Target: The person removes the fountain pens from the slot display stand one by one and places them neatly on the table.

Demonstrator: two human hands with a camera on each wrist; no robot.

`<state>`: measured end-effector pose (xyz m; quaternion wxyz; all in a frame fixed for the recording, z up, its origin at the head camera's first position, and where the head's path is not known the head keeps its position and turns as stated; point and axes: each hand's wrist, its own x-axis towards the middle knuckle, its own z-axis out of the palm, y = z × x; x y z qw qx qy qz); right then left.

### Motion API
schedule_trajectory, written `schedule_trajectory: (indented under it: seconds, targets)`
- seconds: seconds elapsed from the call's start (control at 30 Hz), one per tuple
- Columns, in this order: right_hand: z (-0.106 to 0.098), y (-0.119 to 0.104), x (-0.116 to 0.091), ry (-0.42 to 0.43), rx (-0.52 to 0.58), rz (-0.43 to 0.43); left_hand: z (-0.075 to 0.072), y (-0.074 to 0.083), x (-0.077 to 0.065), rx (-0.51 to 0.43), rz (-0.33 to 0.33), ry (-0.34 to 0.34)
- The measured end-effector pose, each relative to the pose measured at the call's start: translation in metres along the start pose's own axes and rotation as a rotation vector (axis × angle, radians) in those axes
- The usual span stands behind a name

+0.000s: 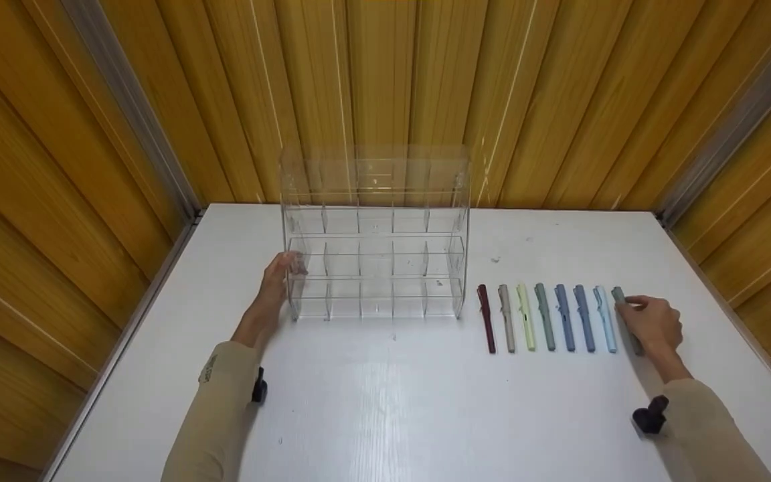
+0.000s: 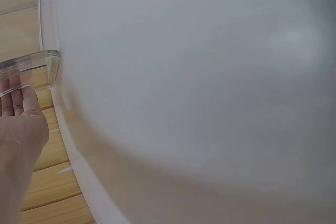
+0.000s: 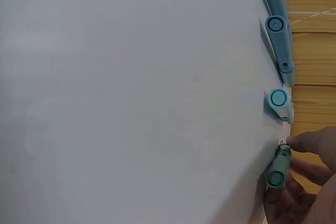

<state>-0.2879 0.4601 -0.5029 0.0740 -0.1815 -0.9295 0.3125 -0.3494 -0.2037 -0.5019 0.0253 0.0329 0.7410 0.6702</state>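
Note:
A clear plastic tiered pen rack with several compartments stands on the white table. At its left side is my left hand, touching the side panel with fairly straight fingers; the thumb is hidden. My right hand pinches a grey-green pen between thumb and fingers, at the right end of a row of pens. In the right wrist view that pen has its round end toward the camera, and it lies at or close to the tabletop. Beside it lies a light blue pen.
Left of these lie a dark red pen, a taupe pen, a yellow-green pen, a green pen and two blue pens, side by side. Wood-patterned walls border the white table behind and at the sides.

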Motion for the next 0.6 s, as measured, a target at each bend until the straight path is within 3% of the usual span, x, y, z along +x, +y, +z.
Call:
schedule_trajectory:
  seconds: [0.1, 0.43, 0.6]
  targets:
    - [0.0008, 0.0017, 0.0001, 0.012, -0.011, -0.003, 0.0003, 0.0006, 0.002, 0.012, -0.021, 0.006]
    - [0.0019, 0.0039, 0.0009, -0.007, 0.023, 0.007, 0.0023, 0.0043, 0.0042, -0.007, 0.028, 0.042]
    - [0.0003, 0.0036, 0.0018, -0.023, 0.024, -0.019, -0.0007, 0.0046, 0.0012, -0.007, 0.017, 0.04]
